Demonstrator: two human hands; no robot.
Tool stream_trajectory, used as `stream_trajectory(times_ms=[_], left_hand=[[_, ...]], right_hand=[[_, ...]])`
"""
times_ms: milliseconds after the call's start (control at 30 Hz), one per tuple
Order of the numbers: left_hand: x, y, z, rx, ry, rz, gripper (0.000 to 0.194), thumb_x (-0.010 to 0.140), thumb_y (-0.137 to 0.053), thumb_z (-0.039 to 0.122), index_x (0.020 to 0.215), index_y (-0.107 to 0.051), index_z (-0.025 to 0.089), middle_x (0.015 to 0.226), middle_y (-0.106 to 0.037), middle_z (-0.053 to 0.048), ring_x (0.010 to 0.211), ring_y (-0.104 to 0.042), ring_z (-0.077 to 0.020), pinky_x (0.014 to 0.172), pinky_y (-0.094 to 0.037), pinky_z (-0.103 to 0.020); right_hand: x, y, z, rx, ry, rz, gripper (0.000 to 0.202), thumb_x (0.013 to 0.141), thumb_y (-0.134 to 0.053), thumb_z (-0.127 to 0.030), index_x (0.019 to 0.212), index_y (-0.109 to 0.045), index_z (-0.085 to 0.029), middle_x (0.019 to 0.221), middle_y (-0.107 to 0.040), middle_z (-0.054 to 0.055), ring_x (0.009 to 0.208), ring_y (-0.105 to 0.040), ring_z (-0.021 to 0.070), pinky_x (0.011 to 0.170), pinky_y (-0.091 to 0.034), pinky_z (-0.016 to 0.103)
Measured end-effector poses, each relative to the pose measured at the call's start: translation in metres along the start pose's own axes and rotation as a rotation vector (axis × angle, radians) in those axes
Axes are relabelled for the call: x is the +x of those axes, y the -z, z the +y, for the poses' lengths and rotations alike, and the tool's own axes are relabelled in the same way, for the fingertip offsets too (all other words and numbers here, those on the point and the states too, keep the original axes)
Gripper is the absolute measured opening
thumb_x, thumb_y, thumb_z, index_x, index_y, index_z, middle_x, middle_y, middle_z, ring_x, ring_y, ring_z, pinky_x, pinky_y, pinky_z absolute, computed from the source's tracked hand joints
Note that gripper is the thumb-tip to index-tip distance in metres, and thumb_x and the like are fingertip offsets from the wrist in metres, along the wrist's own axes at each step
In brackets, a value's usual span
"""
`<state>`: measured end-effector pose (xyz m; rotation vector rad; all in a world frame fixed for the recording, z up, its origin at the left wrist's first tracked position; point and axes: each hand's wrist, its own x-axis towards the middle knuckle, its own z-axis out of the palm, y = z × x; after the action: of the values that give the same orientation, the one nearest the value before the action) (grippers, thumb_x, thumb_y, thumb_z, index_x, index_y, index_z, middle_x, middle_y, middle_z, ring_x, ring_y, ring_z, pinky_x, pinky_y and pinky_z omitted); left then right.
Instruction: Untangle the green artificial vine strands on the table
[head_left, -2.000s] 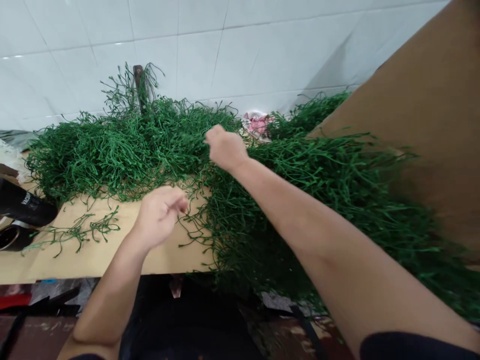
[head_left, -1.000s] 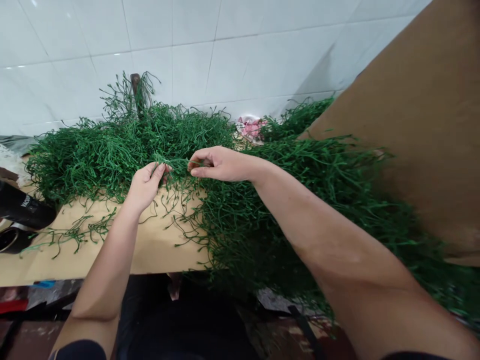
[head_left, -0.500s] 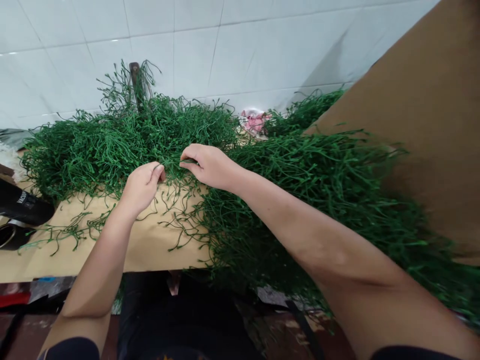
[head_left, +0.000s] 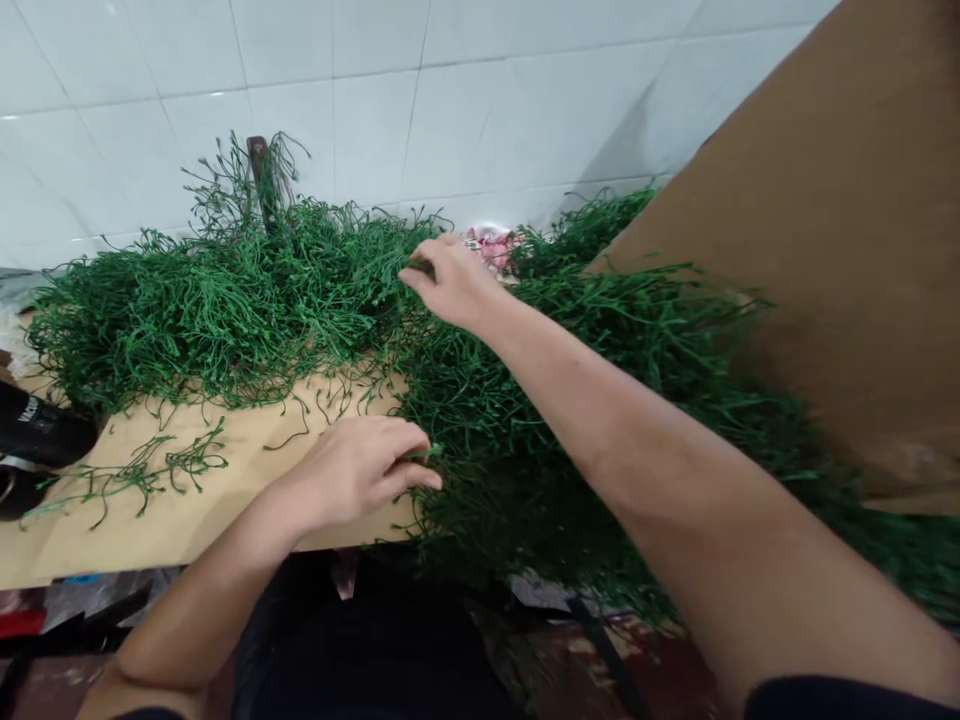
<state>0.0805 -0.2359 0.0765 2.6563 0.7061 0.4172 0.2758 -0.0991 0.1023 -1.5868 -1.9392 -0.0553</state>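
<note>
My right hand (head_left: 456,283) reaches over the far edge of the greenery, thumb and fingers pinched around what looks like a thin green sprig (head_left: 384,268); its grip is partly hidden. Low at the near left edge of the right-hand heap of green stems (head_left: 510,400), my left hand (head_left: 371,465) has thumb and forefinger apart, with a stem tip near the fingertips. Along the wall lies another heap of thin, curly green stems with small knobbed tips (head_left: 202,300). A few loose stems (head_left: 161,465) rest on the brown board (head_left: 247,480).
A black cylinder with white lettering (head_left: 41,425) stands at the left edge. An upright brown strip (head_left: 260,180) rises from the back heap against the white tiled wall (head_left: 375,120). A large cardboard sheet (head_left: 825,220) leans at right. Pink-and-white crumpled material (head_left: 491,248) sits behind.
My hands have separated. The left one moved right and toward me to the right-hand heap's edge; the right one moved away and slightly right. The view shifted a little.
</note>
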Motion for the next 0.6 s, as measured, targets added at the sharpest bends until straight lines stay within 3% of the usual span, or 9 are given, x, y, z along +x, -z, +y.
stream_trajectory(times_ms=[100, 167, 267, 333, 367, 433, 500, 600], left_hand=[[0.017, -0.005, -0.007, 0.033, 0.086, -0.010, 0.035, 0.080, -0.056, 0.045, 0.101, -0.056, 0.017, 0.095, -0.064, -0.007, 0.087, -0.058, -0.0192, 0.074, -0.045, -0.031], [0.022, -0.003, -0.015, 0.003, 0.121, 0.081, 0.035, 0.079, -0.058, 0.042, 0.104, -0.056, 0.017, 0.100, -0.064, -0.009, 0.092, -0.058, -0.0206, 0.080, -0.046, -0.034], [0.022, 0.008, -0.033, -0.091, 0.265, 0.497, 0.025, 0.080, -0.057, 0.039, 0.093, -0.059, 0.017, 0.091, -0.062, -0.006, 0.084, -0.058, -0.0168, 0.075, -0.047, -0.031], [0.024, 0.018, -0.047, -0.135, 0.350, 0.802, 0.033, 0.076, -0.061, 0.041, 0.098, -0.056, 0.017, 0.101, -0.059, -0.008, 0.088, -0.056, -0.0167, 0.073, -0.047, -0.029], [0.026, 0.022, -0.053, -0.168, 0.363, 0.887, 0.040, 0.073, -0.063, 0.043, 0.102, -0.054, 0.017, 0.107, -0.057, -0.009, 0.092, -0.055, -0.0173, 0.073, -0.046, -0.028], [0.033, 0.028, -0.063, -0.289, 0.345, 0.865, 0.040, 0.076, -0.059, 0.045, 0.103, -0.053, 0.016, 0.104, -0.057, -0.009, 0.090, -0.056, -0.0164, 0.071, -0.046, -0.027], [0.038, 0.030, -0.069, -0.407, 0.348, 0.755, 0.031, 0.083, -0.047, 0.045, 0.088, -0.055, 0.016, 0.080, -0.058, -0.004, 0.071, -0.054, -0.0125, 0.064, -0.044, -0.025], [0.038, 0.028, -0.074, -0.447, 0.403, 0.705, 0.032, 0.086, -0.041, 0.042, 0.067, -0.051, 0.017, 0.055, -0.043, 0.003, 0.051, -0.039, -0.0090, 0.051, -0.034, -0.023]], right_hand=[[-0.010, 0.008, -0.021, 0.159, 0.070, -0.073, 0.012, 0.079, -0.056, -0.023, 0.084, -0.057, -0.012, 0.083, -0.053, 0.006, 0.077, -0.050, 0.0143, 0.076, -0.041, 0.031], [-0.014, 0.015, -0.030, 0.268, 0.099, -0.184, 0.006, 0.079, -0.055, -0.019, 0.078, -0.055, -0.013, 0.070, -0.050, 0.002, 0.067, -0.047, 0.0109, 0.070, -0.040, 0.028], [-0.019, 0.020, -0.031, 0.445, 0.096, -0.307, 0.010, 0.080, -0.053, -0.021, 0.074, -0.053, -0.014, 0.059, -0.045, -0.002, 0.053, -0.040, 0.0067, 0.057, -0.036, 0.025], [-0.021, 0.020, -0.031, 0.527, 0.104, -0.325, 0.014, 0.081, -0.053, -0.027, 0.074, -0.054, -0.015, 0.058, -0.045, -0.003, 0.049, -0.037, 0.0056, 0.053, -0.034, 0.024], [-0.022, 0.019, -0.032, 0.553, 0.123, -0.327, 0.016, 0.080, -0.053, -0.030, 0.075, -0.054, -0.015, 0.058, -0.046, -0.003, 0.050, -0.037, 0.0055, 0.052, -0.034, 0.024], [-0.024, 0.017, -0.036, 0.564, 0.178, -0.324, 0.019, 0.080, -0.054, -0.032, 0.075, -0.056, -0.014, 0.059, -0.048, -0.002, 0.052, -0.038, 0.0059, 0.054, -0.034, 0.024], [-0.025, 0.016, -0.041, 0.508, 0.223, -0.303, 0.021, 0.081, -0.052, -0.033, 0.074, -0.057, -0.014, 0.061, -0.048, -0.001, 0.056, -0.039, 0.0068, 0.056, -0.034, 0.024], [-0.028, 0.015, -0.046, 0.287, 0.288, -0.192, 0.027, 0.087, -0.044, -0.032, 0.073, -0.058, -0.013, 0.067, -0.052, 0.002, 0.063, -0.044, 0.0093, 0.063, -0.034, 0.025]])
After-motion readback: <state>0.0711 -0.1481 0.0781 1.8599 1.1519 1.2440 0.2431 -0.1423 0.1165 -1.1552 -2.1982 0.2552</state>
